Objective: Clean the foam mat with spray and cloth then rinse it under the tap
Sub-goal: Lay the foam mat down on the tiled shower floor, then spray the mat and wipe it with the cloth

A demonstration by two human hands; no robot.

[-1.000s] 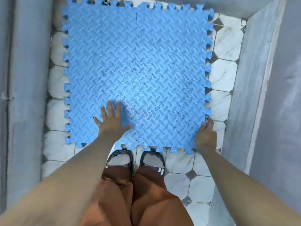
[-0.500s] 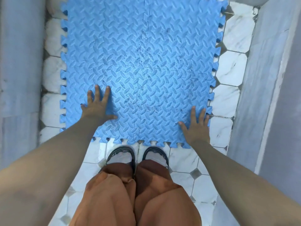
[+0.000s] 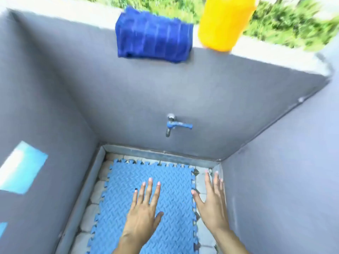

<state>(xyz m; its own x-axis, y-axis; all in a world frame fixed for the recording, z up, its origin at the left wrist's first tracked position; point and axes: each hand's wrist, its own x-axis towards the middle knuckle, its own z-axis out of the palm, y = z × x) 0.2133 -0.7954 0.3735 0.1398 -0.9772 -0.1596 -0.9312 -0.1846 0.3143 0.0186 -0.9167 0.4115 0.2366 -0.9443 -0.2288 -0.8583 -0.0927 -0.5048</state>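
Note:
The blue foam mat (image 3: 126,182) lies flat on the tiled floor between grey walls. My left hand (image 3: 144,215) is raised over the mat's middle, fingers straight and spread, holding nothing. My right hand (image 3: 212,202) is up beside the mat's right edge, also spread and empty. A folded dark blue cloth (image 3: 154,34) hangs over the top of the far wall. Right of it stands a yellow bottle (image 3: 222,22), its top cut off by the frame. A tap (image 3: 171,125) with a blue handle sticks out of the far wall above the mat.
Grey walls (image 3: 201,92) close in on the left, far and right sides. White floor tiles (image 3: 95,193) show around the mat. Green plants (image 3: 286,22) lie beyond the wall top. A light blue patch (image 3: 22,167) marks the left wall.
The view has swung up from the floor to the far wall, showing cloth, bottle and tap. Both hands have lifted off the mat and now hover with fingers spread.

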